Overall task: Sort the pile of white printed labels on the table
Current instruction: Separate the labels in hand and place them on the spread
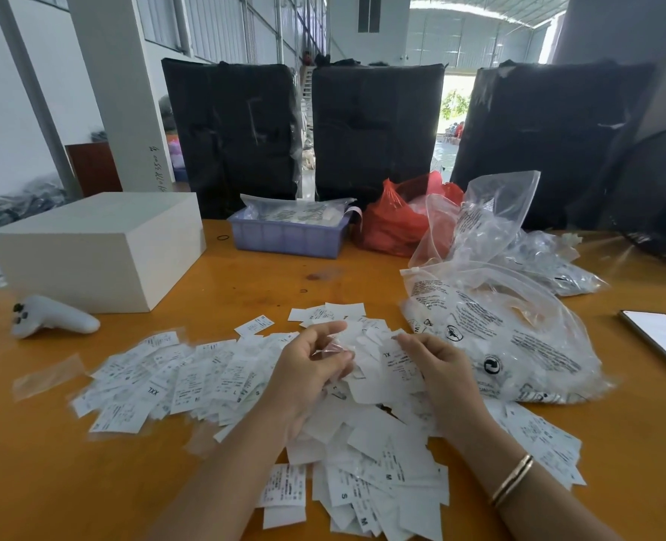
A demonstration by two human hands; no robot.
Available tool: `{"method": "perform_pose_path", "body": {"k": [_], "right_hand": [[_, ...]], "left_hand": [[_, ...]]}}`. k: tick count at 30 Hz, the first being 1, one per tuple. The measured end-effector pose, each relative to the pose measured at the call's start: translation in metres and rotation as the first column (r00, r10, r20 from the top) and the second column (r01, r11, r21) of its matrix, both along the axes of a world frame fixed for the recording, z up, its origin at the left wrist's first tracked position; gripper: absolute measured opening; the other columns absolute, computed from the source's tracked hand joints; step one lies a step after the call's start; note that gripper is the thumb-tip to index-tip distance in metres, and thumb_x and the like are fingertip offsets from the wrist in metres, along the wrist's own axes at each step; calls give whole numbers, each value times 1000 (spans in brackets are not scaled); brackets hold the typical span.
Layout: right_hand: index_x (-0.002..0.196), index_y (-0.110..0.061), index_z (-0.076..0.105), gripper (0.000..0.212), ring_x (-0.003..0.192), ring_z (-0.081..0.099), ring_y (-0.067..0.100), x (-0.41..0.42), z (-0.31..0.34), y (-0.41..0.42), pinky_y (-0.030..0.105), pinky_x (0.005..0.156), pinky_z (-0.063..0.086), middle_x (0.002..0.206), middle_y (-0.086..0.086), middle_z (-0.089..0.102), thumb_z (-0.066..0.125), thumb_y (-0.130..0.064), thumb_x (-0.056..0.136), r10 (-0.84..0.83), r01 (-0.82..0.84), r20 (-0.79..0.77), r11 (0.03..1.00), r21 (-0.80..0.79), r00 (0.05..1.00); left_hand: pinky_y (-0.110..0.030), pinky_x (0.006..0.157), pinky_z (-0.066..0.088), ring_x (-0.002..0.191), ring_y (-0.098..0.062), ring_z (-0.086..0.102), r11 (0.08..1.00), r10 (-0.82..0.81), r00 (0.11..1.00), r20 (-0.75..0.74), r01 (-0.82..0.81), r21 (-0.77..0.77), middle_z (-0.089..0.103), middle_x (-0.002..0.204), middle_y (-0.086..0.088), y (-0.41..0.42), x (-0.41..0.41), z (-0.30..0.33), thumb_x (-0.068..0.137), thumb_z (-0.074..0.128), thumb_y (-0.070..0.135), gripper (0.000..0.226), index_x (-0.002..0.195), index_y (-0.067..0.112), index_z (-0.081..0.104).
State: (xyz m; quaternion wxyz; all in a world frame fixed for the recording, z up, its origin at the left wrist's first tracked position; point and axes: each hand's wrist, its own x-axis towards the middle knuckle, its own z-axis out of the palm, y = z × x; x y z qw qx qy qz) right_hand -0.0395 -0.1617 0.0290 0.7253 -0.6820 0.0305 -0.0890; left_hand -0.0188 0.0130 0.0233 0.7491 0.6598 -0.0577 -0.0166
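Where the two hands meet over the orange wooden table (245,283), much is hidden: the left hand (308,369) curls its fingers around a bunch of white printed paper labels (358,341), and its palm covers most of them. Just right of those fingers, the right hand (436,369) pinches a single white label marked XL (395,363) between thumb and fingertips; the smaller print on it is too blurred to read. Under and around both hands lies the loose pile of white printed labels (214,380), spreading left of the left fingers and down toward the near table edge. Size letters show on some: XXL, L, S and M. The rest of the print is illegible. Right of the right fingers sits a clear plastic bag with black printed text (518,337), its warning lines unreadable. Beyond the fingers stand a lavender plastic basket (284,236) and a red plastic bag (393,224), contents unclear. Far right, a smartphone with a lit screen (663,341) is cut off by the frame.
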Motion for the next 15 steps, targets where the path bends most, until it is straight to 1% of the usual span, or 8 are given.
{"method": "perform_pose_path", "body": {"k": [3, 5, 7, 9, 11, 12, 13, 15], "right_hand": [[79, -30, 75, 17, 55, 62, 16, 2, -4, 1, 27, 45, 46, 67, 1, 70, 62, -38, 86, -112, 114, 36, 991, -72, 993], [83, -30, 74, 19, 43, 53, 5, 6, -8, 0, 17, 35, 35, 53, -7, 63, 58, -38, 89, -163, 180, 92, 959, -221, 982], [91, -28, 73, 20, 36, 42, 2, 10, -12, -2, 12, 34, 25, 44, -9, 53, 55, -37, 91, -182, 252, 203, 873, -416, 962], [106, -27, 70, 24, 41, 41, 2, 13, -13, -4, 13, 38, 30, 51, -14, 54, 54, -37, 92, -191, 343, 314, 758, -555, 930], [108, -24, 71, 27, 57, 48, -1, 14, -12, -6, 13, 48, 34, 76, -16, 58, 54, -38, 92, -198, 414, 397, 695, -588, 896], [105, -22, 72, 26, 64, 50, -2, 14, -13, -6, 12, 53, 36, 82, -15, 58, 54, -37, 92, -198, 443, 438, 686, -577, 877], [98, -21, 72, 24, 67, 51, -2, 13, -13, -5, 12, 55, 38, 83, -14, 58, 54, -35, 92, -203, 466, 470, 692, -552, 859], [79, -23, 62, 19, 56, 46, -1, 12, -12, -5, 10, 52, 36, 69, -12, 54, 52, -31, 93, -240, 474, 483, 755, -452, 842]], "left_hand": [[-27, 79, 57, 83, -16, 70, 999, 32, 999, 12, -32, -7, 68, 88, -1, 0, 0, 0, 87, 66, 4, 32, 104, 31, 68], [-22, 72, 55, 80, -13, 67, 997, 69, 997, 17, -68, -21, 71, 83, 7, 1, 1, 1, 88, 65, 8, 27, 101, 31, 69], [-15, 64, 52, 78, -8, 64, 996, 89, 996, 27, -89, -7, 72, 82, 9, 2, 2, 3, 90, 63, 11, 23, 101, 31, 68], [-16, 64, 51, 80, -8, 65, 996, 82, 997, 10, -81, -32, 73, 82, 10, 2, 2, 3, 90, 61, 9, 22, 101, 28, 68], [-20, 68, 52, 84, -12, 69, 995, 55, 998, -9, -55, -78, 73, 84, 6, 1, 0, 3, 90, 61, 5, 24, 102, 24, 68], [-22, 69, 53, 84, -14, 70, 994, 41, 999, -14, -42, -100, 73, 85, 3, 0, 0, 4, 89, 62, 3, 24, 102, 22, 69], [-22, 67, 54, 83, -15, 71, 993, 28, 999, -18, -30, -117, 72, 85, 2, 0, -1, 4, 88, 62, 2, 24, 103, 21, 69], [-21, 65, 55, 81, -16, 72, 991, 5, 1000, -19, -7, -132, 72, 83, 2, -1, -2, 3, 86, 65, 1, 25, 103, 20, 69]]}}
